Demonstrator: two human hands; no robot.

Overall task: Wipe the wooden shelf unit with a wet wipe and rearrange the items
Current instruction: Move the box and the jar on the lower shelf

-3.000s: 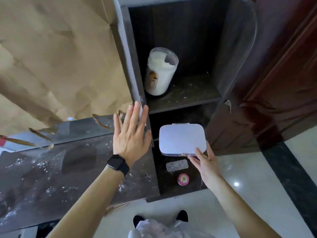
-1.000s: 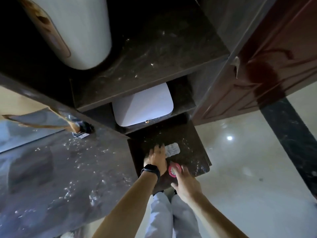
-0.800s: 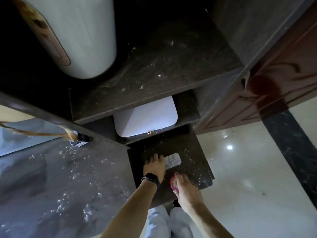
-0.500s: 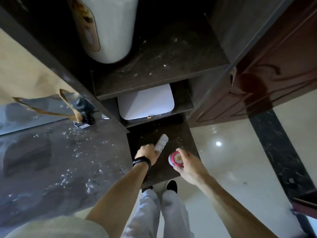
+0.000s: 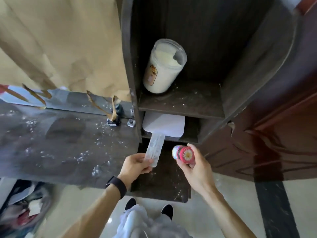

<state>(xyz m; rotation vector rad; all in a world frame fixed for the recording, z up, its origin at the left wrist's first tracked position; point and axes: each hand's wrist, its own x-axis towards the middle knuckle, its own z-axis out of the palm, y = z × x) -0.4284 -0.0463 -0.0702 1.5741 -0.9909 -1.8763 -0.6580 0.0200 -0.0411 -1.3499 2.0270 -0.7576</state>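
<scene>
The wooden shelf unit (image 5: 180,107) fills the middle and far part of the scene, dark, with its front edges open toward the person. Its right side panel stands close against a red-brown door (image 5: 283,134). Its left panel meets a dusty dark counter (image 5: 60,143) that runs off to the left, under crumpled brown paper (image 5: 60,40) on the wall. Pale floor tile (image 5: 231,203) lies open near and right of the unit.

The upper shelf holds a tall jar of white powder (image 5: 163,69) at its left. The right part of that board is bare but speckled with dust. On the narrow middle shelf a flat white box (image 5: 164,126) lies on the left side, its near edge at the shelf's front lip, with dark room to its right. The bottom board (image 5: 163,182) juts nearest, gritty, its near right corner rounded.

Both hands are above that bottom board, apart from each other. The left hand (image 5: 135,166), with a black wristband (image 5: 117,184), pinches the near end of a flat translucent packet (image 5: 154,148), whose far end points at the white box. The right hand (image 5: 197,167) curls round a small pink-lidded jar (image 5: 184,154), lid toward the camera, just in front of the middle shelf's edge.
</scene>
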